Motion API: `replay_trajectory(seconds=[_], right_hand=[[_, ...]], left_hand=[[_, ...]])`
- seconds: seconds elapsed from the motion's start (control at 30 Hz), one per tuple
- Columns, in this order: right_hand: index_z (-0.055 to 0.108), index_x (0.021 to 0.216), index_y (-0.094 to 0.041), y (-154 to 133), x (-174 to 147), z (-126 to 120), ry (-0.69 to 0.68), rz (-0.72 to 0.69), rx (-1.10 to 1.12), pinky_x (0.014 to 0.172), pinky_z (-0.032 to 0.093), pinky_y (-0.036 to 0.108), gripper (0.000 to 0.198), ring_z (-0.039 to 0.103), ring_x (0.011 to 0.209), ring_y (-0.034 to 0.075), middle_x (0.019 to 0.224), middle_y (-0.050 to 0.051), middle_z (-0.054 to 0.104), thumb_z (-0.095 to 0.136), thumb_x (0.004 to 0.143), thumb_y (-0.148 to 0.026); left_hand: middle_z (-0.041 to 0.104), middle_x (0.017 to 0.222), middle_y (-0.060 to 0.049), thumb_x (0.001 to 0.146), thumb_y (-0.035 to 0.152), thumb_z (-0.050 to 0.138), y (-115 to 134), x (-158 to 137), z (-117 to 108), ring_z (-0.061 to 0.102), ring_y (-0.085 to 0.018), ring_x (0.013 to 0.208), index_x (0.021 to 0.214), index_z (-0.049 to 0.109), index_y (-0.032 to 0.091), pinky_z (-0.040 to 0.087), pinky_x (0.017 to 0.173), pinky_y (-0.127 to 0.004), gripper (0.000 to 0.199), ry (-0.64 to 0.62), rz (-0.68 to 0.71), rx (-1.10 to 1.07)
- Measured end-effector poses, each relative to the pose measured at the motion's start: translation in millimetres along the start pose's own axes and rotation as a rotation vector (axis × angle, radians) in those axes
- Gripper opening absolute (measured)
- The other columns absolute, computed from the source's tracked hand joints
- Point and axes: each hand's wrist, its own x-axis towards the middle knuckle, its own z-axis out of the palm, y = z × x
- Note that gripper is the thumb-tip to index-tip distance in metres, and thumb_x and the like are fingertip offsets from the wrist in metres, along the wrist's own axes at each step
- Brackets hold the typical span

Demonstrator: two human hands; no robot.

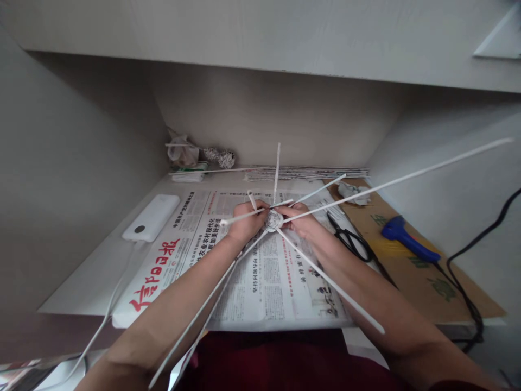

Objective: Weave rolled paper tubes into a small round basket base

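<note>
Between my two hands is a small round woven paper base [274, 220], with several long rolled-paper strips radiating from it. My left hand [246, 221] closes on the base's left side, fingers bent around the strips there. From the right, my right hand [299, 219] pinches the far right edge of the base. One long paper strip [399, 180] reaches out to the upper right, and another paper strip [334, 283] slants toward the lower right over my forearm. Two more run down along my left forearm. The fingertips are partly hidden behind the strips.
A newspaper [163, 271] covers the desk. Black scissors [352, 241] and a blue glue gun [409, 241] lie at the right, the gun on cardboard [439, 282]. A white power bank [152, 218] with a cable is at left. Paper rods [305, 173] line the back.
</note>
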Motion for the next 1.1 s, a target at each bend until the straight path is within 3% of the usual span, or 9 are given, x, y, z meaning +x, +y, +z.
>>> replay_trajectory(seconds=[0.17, 0.27, 0.4, 0.6, 0.73, 0.8, 0.93, 1.1], right_hand=[[0.066, 0.063, -0.012, -6, -5, 1, -0.04, 0.067, 0.017, 0.041, 0.053, 0.023, 0.014, 0.059, 0.043, 0.014, 0.053, 0.003, 0.065, 0.079, 0.059, -0.017], [0.067, 0.066, -0.012, -6, -5, 1, -0.094, 0.063, 0.015, 0.042, 0.053, 0.024, 0.017, 0.059, 0.044, 0.013, 0.054, 0.003, 0.065, 0.078, 0.066, -0.026], [0.064, 0.067, -0.013, -4, -5, 2, -0.003, 0.059, -0.016, 0.042, 0.052, 0.025, 0.021, 0.057, 0.043, 0.013, 0.053, 0.002, 0.063, 0.079, 0.069, -0.029], [0.062, 0.066, -0.015, 2, -1, 2, 0.04, 0.018, -0.028, 0.043, 0.05, 0.025, 0.025, 0.056, 0.045, 0.013, 0.053, 0.0, 0.061, 0.084, 0.059, -0.024], [0.062, 0.063, -0.015, 3, -1, 1, 0.034, -0.04, -0.03, 0.041, 0.045, 0.024, 0.031, 0.054, 0.043, 0.012, 0.051, 0.0, 0.06, 0.088, 0.052, -0.028], [0.062, 0.063, -0.015, 2, -2, 2, 0.034, -0.066, -0.033, 0.039, 0.043, 0.023, 0.033, 0.052, 0.041, 0.012, 0.05, -0.001, 0.058, 0.088, 0.049, -0.03], [0.061, 0.064, -0.016, 3, -3, 1, 0.035, -0.072, -0.06, 0.04, 0.044, 0.024, 0.035, 0.052, 0.041, 0.012, 0.05, -0.002, 0.058, 0.087, 0.05, -0.035], [0.062, 0.068, -0.017, 11, 1, -1, 0.036, -0.151, -0.134, 0.042, 0.044, 0.024, 0.036, 0.055, 0.044, 0.013, 0.054, -0.001, 0.062, 0.086, 0.053, -0.04]], left_hand=[[0.077, 0.084, -0.004, 0.081, 0.018, 0.06, 3, 0, -3, 0.069, -0.018, 0.076, 0.087, 0.078, 0.02, 0.048, 0.071, -0.024, 0.019, -0.031, 0.027, 0.063], [0.077, 0.084, -0.005, 0.081, 0.019, 0.06, 4, 0, -3, 0.069, -0.019, 0.076, 0.088, 0.079, 0.02, 0.048, 0.071, -0.025, 0.02, -0.028, 0.03, 0.059], [0.078, 0.087, -0.007, 0.079, 0.019, 0.063, 2, 2, -3, 0.07, -0.021, 0.079, 0.087, 0.079, 0.019, 0.05, 0.075, -0.028, 0.018, -0.009, -0.05, 0.009], [0.076, 0.076, -0.007, 0.066, 0.02, 0.072, -8, 8, -1, 0.067, -0.02, 0.068, 0.08, 0.078, 0.015, 0.05, 0.064, -0.029, 0.016, -0.058, -0.301, -0.464], [0.07, 0.065, -0.004, 0.061, 0.028, 0.077, -9, 7, 5, 0.056, -0.014, 0.051, 0.074, 0.074, 0.014, 0.04, 0.048, -0.024, 0.019, -0.057, -0.498, -0.675], [0.065, 0.058, -0.002, 0.06, 0.03, 0.077, -9, 6, 7, 0.05, -0.011, 0.046, 0.07, 0.072, 0.014, 0.036, 0.044, -0.023, 0.019, -0.024, -0.539, -0.685], [0.058, 0.051, 0.002, 0.061, 0.035, 0.078, -10, 5, 10, 0.045, -0.01, 0.042, 0.071, 0.071, 0.014, 0.032, 0.042, -0.022, 0.024, 0.01, -0.48, -0.614], [0.064, 0.056, -0.002, 0.062, 0.038, 0.077, -18, 5, 10, 0.055, -0.013, 0.049, 0.068, 0.07, 0.015, 0.041, 0.048, -0.024, 0.025, 0.017, -0.424, -0.454]])
